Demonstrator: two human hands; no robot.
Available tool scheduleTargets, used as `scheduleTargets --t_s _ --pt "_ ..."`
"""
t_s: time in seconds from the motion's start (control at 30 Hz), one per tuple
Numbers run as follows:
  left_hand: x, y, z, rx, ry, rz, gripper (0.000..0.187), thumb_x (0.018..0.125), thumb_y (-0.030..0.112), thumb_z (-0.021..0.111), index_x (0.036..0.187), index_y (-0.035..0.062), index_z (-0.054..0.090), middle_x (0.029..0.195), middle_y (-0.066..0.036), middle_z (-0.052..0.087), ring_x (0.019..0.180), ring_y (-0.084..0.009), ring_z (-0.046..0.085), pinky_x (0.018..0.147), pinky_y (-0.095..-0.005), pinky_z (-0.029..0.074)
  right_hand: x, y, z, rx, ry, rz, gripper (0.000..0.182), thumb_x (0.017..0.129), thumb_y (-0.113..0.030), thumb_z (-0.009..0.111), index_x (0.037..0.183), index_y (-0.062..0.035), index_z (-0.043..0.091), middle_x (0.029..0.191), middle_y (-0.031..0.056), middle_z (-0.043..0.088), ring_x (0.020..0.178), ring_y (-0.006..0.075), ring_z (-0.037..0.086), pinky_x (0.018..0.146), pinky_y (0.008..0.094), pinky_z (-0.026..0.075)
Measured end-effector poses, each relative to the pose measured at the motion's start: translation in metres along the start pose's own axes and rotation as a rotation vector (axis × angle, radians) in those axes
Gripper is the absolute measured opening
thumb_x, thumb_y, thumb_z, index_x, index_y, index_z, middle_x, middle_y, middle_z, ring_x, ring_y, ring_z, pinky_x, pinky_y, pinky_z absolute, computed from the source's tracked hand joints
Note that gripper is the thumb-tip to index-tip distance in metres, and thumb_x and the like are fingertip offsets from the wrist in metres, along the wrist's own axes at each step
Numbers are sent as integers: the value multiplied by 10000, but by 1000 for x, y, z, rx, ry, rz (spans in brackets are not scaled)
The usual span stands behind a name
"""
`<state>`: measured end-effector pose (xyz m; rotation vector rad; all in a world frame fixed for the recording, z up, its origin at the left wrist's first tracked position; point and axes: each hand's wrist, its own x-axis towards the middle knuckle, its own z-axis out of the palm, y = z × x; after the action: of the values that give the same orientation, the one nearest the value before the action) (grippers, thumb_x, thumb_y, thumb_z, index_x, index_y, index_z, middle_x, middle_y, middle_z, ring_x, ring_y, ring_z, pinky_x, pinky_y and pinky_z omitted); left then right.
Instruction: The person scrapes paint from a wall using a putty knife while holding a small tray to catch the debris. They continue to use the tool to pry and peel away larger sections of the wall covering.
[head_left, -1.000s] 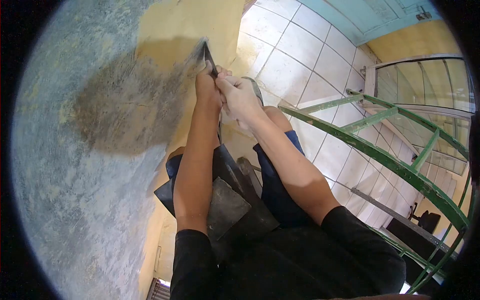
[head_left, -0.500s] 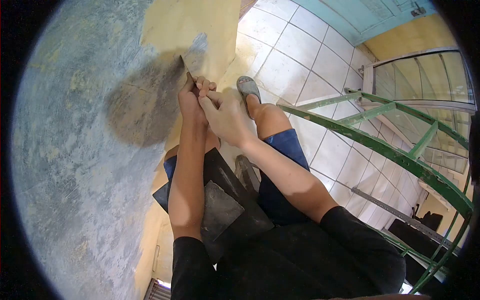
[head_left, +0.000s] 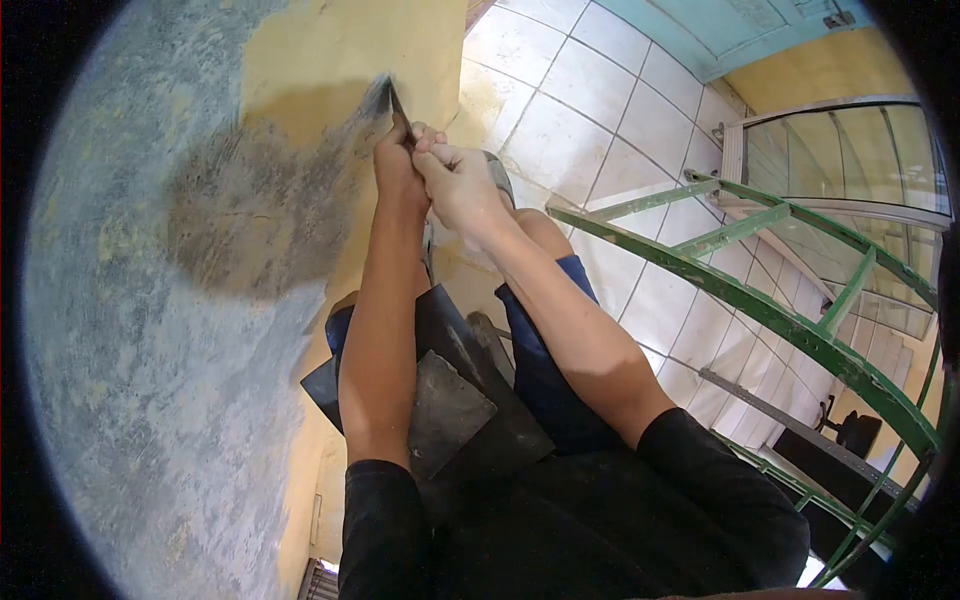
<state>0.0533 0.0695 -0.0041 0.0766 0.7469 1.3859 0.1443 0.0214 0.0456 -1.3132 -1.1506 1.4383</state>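
A thin, flat scraper (head_left: pixel 400 113), seen nearly edge-on, has its far tip at the wall (head_left: pixel 130 330), beside a small grey streak (head_left: pixel 374 102). My left hand (head_left: pixel 397 180) is closed on its near end, against the wall side. My right hand (head_left: pixel 462 190) is closed around the same end, touching the left; its fingers partly hide the handle. Blue-grey patches cover most of the wall, with yellow paint near the corner. Across my lap lie a black sheet (head_left: pixel 505 415) and a worn grey square piece (head_left: pixel 452 412).
A green metal ladder (head_left: pixel 745 285) stands at my right on white floor tiles (head_left: pixel 560 135). Behind it is a framed glass panel (head_left: pixel 850 165). A turquoise door (head_left: pixel 720 35) is at the far right. A perforated metal bar (head_left: pixel 775 412) crosses low on the right.
Both hands and the scraper have moved a little up and to the right along the wall. Their shadow has shifted left, and my view has turned slightly.
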Motion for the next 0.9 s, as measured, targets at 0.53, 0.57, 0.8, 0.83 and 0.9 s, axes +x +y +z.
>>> scheduleTargets --t_s 0.53,0.57,0.8,0.83,0.9 --pt "-22 12 4 -184 -98 50 316 1067 312 440 844 91 470 628 -16 427 495 -139 377 684 -334 444 -20 -5 9 -125 55 -167 273 975 -162 584 858 81 626 596 29 497 572 78 440 506 293 369" --pt "-19 10 4 -156 -107 55 319 1068 311 436 839 92 470 625 -17 425 495 -140 376 682 -334 444 -20 -3 6 -128 58 -160 273 975 -162 584 858 81 626 596 29 497 572 78 440 506 293 369" --pt "-38 8 -7 -262 -112 65 318 1071 311 425 846 98 495 610 -6 426 488 -131 377 676 -325 438 -36 -6 8 -304 39 -202 218 958 -156 591 930 47 667 712 166 593 678 235 587 629 347 465" --pt "-41 9 -9 -275 -129 69 314 1071 311 425 852 99 501 613 -4 428 487 -129 377 675 -326 439 -38 -4 10 -315 91 -367 233 971 -152 593 928 69 653 610 74 534 588 101 497 541 294 416" --pt "-42 11 -10 -288 -146 75 310 1070 310 426 857 100 506 616 -1 430 487 -126 377 674 -326 440 -39 -4 10 -315 76 -321 226 969 -153 594 940 62 659 608 84 527 590 109 497 545 303 416"
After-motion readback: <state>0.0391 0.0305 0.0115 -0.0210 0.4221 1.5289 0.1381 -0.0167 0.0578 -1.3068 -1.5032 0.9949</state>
